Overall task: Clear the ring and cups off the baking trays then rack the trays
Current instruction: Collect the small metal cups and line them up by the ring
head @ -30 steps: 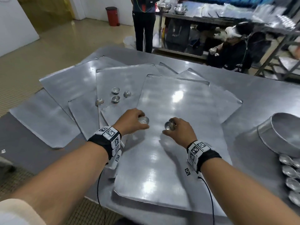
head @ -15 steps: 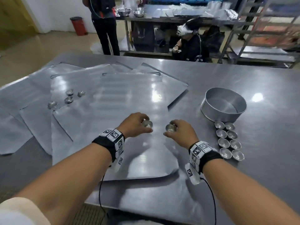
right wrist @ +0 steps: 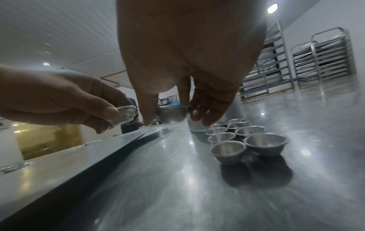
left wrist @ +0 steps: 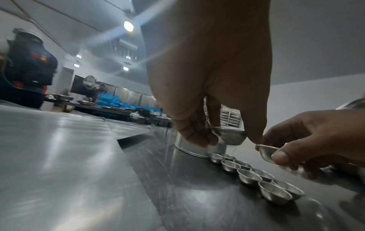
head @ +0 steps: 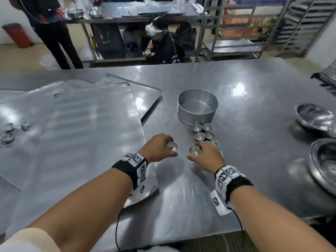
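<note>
My left hand pinches a small metal cup by its rim, above the bare table just right of the baking trays. My right hand pinches a second cup the same way, beside the double row of set-down cups. The metal ring stands behind that row. Both held cups hang above the table in the left wrist view and the right wrist view. Three more cups sit on a tray at the far left.
Shiny metal bowls lie at the table's right edge. Tray racks stand behind the table at the right. Two people are at another steel table beyond.
Both hands have carried their cups to the right, off the top tray and over the bare table, up to the row of cups by the ring. My head turned right as well.
</note>
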Available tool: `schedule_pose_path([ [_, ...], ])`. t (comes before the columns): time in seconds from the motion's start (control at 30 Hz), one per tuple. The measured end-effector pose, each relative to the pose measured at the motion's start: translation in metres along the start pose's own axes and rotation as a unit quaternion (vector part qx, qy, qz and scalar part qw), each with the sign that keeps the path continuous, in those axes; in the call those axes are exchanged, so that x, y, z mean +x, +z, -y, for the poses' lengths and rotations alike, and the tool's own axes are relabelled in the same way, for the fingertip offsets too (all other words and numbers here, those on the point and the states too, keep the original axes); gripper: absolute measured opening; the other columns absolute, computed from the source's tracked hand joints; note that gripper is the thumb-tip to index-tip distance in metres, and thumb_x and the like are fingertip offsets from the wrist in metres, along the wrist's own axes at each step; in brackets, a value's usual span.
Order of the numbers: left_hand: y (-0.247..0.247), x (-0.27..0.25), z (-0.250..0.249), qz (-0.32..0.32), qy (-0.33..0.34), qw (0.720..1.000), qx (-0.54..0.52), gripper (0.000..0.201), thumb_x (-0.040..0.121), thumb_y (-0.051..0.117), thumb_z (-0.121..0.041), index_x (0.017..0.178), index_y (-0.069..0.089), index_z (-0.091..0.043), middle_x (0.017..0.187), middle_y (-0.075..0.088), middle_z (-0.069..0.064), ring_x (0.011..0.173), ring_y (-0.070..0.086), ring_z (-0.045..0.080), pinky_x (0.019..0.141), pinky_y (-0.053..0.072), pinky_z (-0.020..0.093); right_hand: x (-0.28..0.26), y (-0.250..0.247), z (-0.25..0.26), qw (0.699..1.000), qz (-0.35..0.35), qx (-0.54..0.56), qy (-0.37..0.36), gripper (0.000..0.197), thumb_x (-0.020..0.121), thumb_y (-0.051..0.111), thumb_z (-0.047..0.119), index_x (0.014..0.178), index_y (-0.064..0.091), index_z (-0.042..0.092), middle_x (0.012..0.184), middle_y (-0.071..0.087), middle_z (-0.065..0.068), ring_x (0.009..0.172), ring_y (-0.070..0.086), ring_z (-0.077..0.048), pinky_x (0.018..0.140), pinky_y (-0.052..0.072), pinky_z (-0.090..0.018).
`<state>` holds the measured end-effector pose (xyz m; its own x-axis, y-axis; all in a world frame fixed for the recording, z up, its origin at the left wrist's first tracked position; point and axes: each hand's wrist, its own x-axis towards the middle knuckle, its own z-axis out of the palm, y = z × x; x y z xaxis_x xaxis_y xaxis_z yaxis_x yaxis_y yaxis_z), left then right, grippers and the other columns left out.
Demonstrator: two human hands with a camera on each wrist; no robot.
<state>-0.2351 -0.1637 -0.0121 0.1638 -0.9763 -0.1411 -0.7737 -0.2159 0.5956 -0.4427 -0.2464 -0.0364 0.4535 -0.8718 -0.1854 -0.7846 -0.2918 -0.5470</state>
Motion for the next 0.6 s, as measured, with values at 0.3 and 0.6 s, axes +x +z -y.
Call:
schedule_pose_path([
  [0.3, 0.034, 0.03, -0.01, 0.078, 0.051, 0.995, -0.038, 0.047, 0.072, 0.085, -0.046, 0.106, 0.068, -0.02, 0.088, 0.068, -0.001, 0.078, 0.063, 0.015, 0.066, 0.048, 0.026, -0.026, 0.002, -0.032, 0.995, -0.046, 0.014, 0.092, 0.052, 0.07, 0.079, 0.05, 0.111, 0.061, 0.024, 0.115, 0.059, 0.003, 0.102, 0.06, -0.021, 0.083, 0.047, -0.033],
  [0.6, 0.077, 0.025, -0.03, 0.154, 0.104, 0.983, -0.016, 0.041, 0.074, 0.084, -0.042, 0.102, 0.067, -0.017, 0.084, 0.063, -0.005, 0.08, 0.061, 0.017, 0.067, 0.045, 0.029, -0.07, 0.016, -0.065, 0.984, -0.07, 0.015, 0.161, 0.057, 0.069, 0.078, 0.053, 0.118, 0.062, 0.028, 0.118, 0.06, 0.001, 0.107, 0.06, -0.023, 0.09, 0.048, -0.034],
])
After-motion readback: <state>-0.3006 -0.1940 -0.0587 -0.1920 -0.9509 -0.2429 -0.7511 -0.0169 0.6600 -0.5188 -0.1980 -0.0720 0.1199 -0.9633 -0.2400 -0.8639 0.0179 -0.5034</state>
